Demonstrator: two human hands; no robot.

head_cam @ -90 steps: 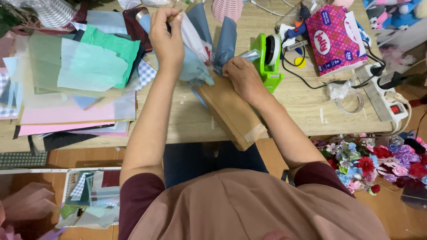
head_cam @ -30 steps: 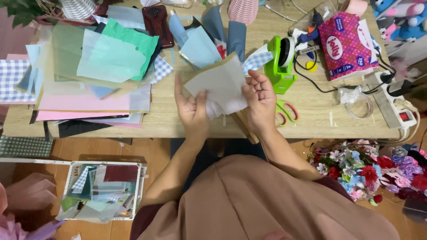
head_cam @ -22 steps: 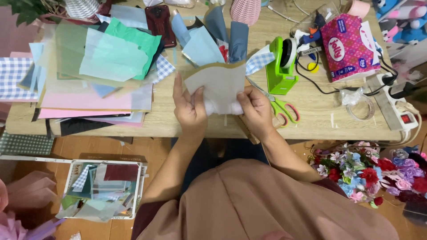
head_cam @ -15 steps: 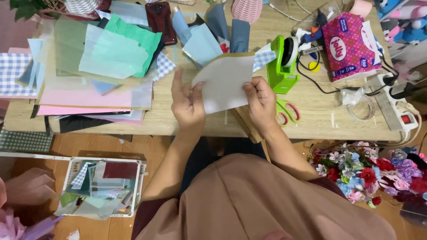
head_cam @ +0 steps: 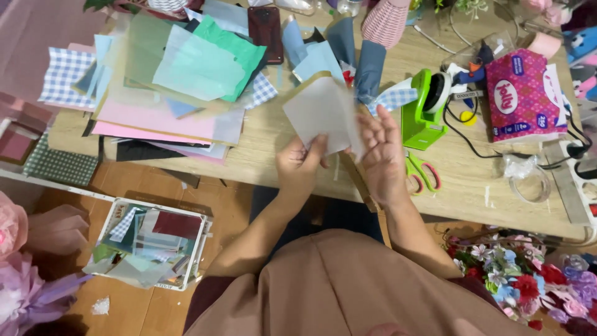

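A pale grey sheet of paper [head_cam: 323, 112] stands tilted above the front edge of the wooden table [head_cam: 273, 158]. My left hand [head_cam: 298, 165] pinches its lower edge. My right hand [head_cam: 380, 149] rests flat against the sheet's right side, fingers spread and pointing up. A brown paper strip [head_cam: 360, 186] lies under my right hand at the table edge. Blue paper cones [head_cam: 348, 53] lie just behind the sheet.
A heap of coloured paper sheets [head_cam: 168, 81] covers the table's left. A green tape dispenser [head_cam: 423, 106], scissors [head_cam: 423, 174], a pink tissue pack [head_cam: 522, 93] and cables lie at the right. A box of paper scraps [head_cam: 152, 246] sits on the floor, paper flowers [head_cam: 528, 280] at lower right.
Three seconds ago both hands were among the cones on the table. Since then they have lifted the grey sheet and turned it; my right hand has opened flat against it.
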